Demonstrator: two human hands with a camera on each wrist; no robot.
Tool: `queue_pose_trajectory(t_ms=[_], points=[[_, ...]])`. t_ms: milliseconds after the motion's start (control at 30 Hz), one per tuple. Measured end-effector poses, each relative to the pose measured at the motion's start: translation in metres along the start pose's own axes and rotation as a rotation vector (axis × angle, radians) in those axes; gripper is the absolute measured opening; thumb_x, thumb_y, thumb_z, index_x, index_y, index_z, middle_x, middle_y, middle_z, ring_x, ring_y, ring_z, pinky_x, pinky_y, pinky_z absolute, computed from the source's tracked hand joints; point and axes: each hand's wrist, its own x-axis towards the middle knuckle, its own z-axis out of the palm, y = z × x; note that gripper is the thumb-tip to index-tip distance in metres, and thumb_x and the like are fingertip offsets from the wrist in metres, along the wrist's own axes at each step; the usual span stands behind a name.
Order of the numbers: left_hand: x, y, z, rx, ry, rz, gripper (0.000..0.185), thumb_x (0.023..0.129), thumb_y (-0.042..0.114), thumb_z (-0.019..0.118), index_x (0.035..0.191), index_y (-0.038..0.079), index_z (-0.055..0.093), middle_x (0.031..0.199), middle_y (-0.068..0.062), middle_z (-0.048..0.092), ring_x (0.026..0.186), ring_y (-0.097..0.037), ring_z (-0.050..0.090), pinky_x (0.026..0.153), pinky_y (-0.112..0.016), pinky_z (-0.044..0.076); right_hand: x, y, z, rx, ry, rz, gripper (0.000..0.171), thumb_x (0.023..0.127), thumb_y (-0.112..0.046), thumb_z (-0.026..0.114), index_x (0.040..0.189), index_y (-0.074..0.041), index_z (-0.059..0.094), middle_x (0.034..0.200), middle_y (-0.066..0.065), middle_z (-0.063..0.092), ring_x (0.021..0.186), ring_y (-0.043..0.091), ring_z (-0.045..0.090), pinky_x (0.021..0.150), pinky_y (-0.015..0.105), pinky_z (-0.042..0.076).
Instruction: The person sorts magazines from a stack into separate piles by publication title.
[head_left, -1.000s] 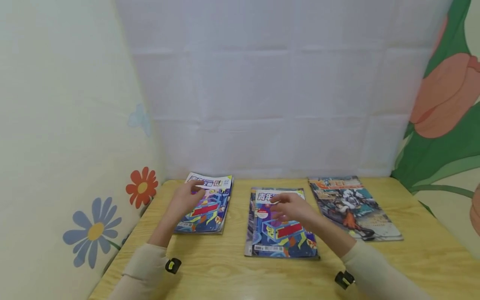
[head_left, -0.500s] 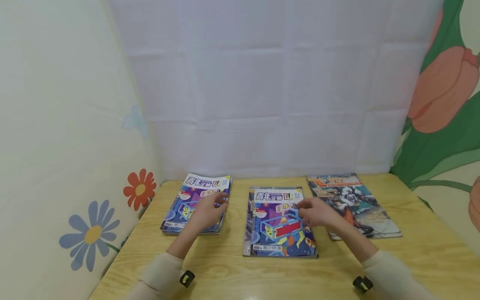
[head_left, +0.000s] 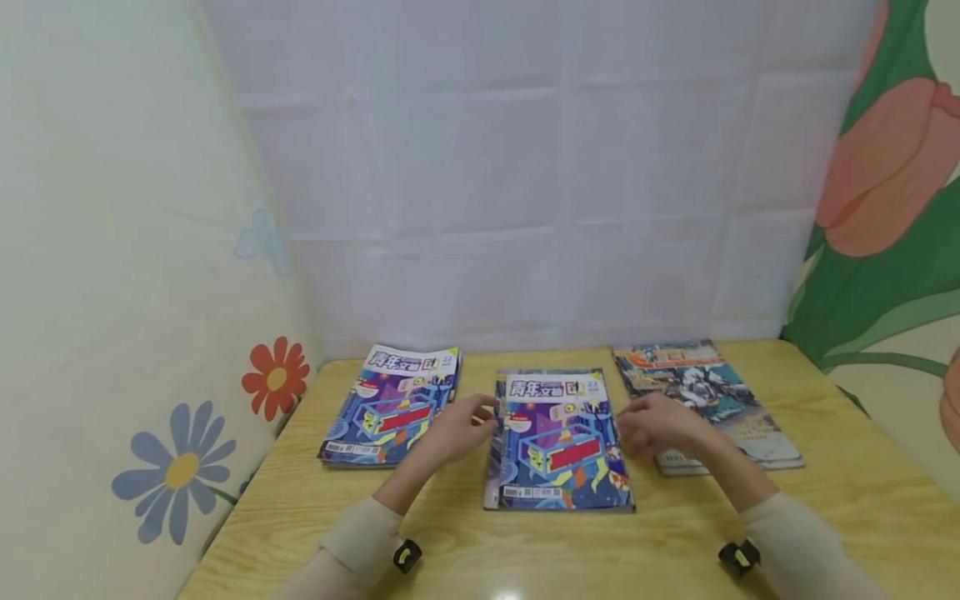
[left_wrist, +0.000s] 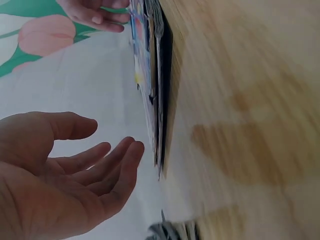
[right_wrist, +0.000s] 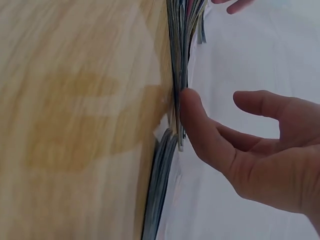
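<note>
A small stack of magazines (head_left: 562,450) with a purple and blue cover lies in the middle of the wooden table, slightly uneven at its left edge. My left hand (head_left: 461,429) is at the stack's left side, fingers loosely bent and holding nothing. On the opposite side, my right hand (head_left: 660,425) has its fingertips close to the stack's right edge. The left wrist view shows the left hand (left_wrist: 75,175) with thumb and fingers apart, beside the page edges. In the right wrist view the right hand (right_wrist: 260,145) is likewise spread, its fingertip overlapping the stack's edge.
To the left lies another magazine stack (head_left: 390,408) with the same cover. At the right, magazines (head_left: 720,392) with an orange title lie slanted, partly behind the right forearm. White cloth (head_left: 525,208) hangs behind the table (head_left: 465,550); painted walls flank it.
My left hand has moved right, from over the left stack to the middle stack's left side. My right hand has moved right, off the middle cover to its right edge. The magazines stay in place.
</note>
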Motion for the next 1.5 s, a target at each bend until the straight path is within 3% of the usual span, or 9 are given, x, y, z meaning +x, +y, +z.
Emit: queue_pose_trajectory(t_ms=[200, 567, 767, 1000, 1267, 1400, 1500], points=[[0.007, 0.003, 0.010, -0.034, -0.032, -0.072, 0.042, 0.098, 0.016, 0.064, 0.136, -0.001, 0.059, 0.112, -0.016, 0.067, 0.096, -0.026, 0.064, 0.076, -0.041, 0.055, 0.001, 0.005, 0.001, 0.059, -0.049, 0.026, 0.040, 0.102, -0.010, 0.057, 0.130, 0.018, 0.053, 0.101, 0.025, 0.066, 0.084, 0.034, 0.070, 0.074, 0.045, 0.060], [0.011, 0.006, 0.018, -0.028, -0.040, -0.120, 0.041, 0.096, 0.015, 0.066, 0.132, -0.004, 0.061, 0.109, -0.014, 0.067, 0.096, -0.026, 0.062, 0.079, -0.041, 0.055, 0.002, 0.009, 0.004, 0.075, -0.027, 0.055, 0.033, 0.101, -0.006, 0.058, 0.125, 0.016, 0.058, 0.097, 0.024, 0.067, 0.081, 0.032, 0.069, 0.073, 0.043, 0.061], [0.009, 0.006, 0.019, -0.106, -0.054, -0.168, 0.047, 0.095, 0.015, 0.066, 0.136, -0.006, 0.058, 0.117, -0.016, 0.066, 0.101, -0.027, 0.063, 0.086, -0.044, 0.055, 0.002, 0.011, 0.007, 0.097, -0.029, 0.064, 0.045, 0.098, -0.003, 0.059, 0.136, 0.019, 0.048, 0.099, 0.023, 0.067, 0.083, 0.032, 0.069, 0.072, 0.044, 0.060], [0.013, 0.001, 0.022, -0.354, -0.044, -0.253, 0.047, 0.093, 0.010, 0.064, 0.136, -0.007, 0.056, 0.118, -0.019, 0.065, 0.091, -0.023, 0.067, 0.079, -0.036, 0.057, 0.005, 0.012, 0.010, 0.052, -0.026, 0.047, 0.049, 0.098, 0.000, 0.059, 0.138, 0.022, 0.042, 0.101, 0.024, 0.066, 0.087, 0.031, 0.069, 0.072, 0.043, 0.061], [0.015, -0.006, 0.019, -0.653, -0.032, -0.379, 0.045, 0.099, 0.013, 0.063, 0.138, -0.008, 0.055, 0.119, -0.018, 0.067, 0.098, -0.025, 0.069, 0.084, -0.037, 0.057, 0.004, 0.010, 0.014, 0.038, 0.003, 0.067, 0.045, 0.097, 0.001, 0.059, 0.135, 0.021, 0.044, 0.100, 0.025, 0.063, 0.084, 0.030, 0.067, 0.071, 0.041, 0.061], [0.016, -0.004, 0.021, -0.856, -0.088, -0.398, 0.046, 0.101, 0.011, 0.060, 0.142, -0.009, 0.051, 0.121, -0.018, 0.067, 0.101, -0.023, 0.066, 0.088, -0.036, 0.055, 0.004, 0.010, 0.014, 0.040, 0.003, 0.066, 0.045, 0.097, 0.001, 0.060, 0.134, 0.021, 0.043, 0.100, 0.025, 0.063, 0.085, 0.031, 0.067, 0.071, 0.041, 0.061], [0.016, -0.002, 0.026, -0.921, -0.141, -0.402, 0.053, 0.099, 0.006, 0.062, 0.148, -0.005, 0.045, 0.124, -0.018, 0.065, 0.104, -0.024, 0.063, 0.088, -0.038, 0.053, 0.004, 0.011, 0.013, 0.047, 0.000, 0.060, 0.046, 0.097, 0.001, 0.059, 0.135, 0.021, 0.043, 0.101, 0.025, 0.062, 0.086, 0.031, 0.067, 0.072, 0.041, 0.061]])
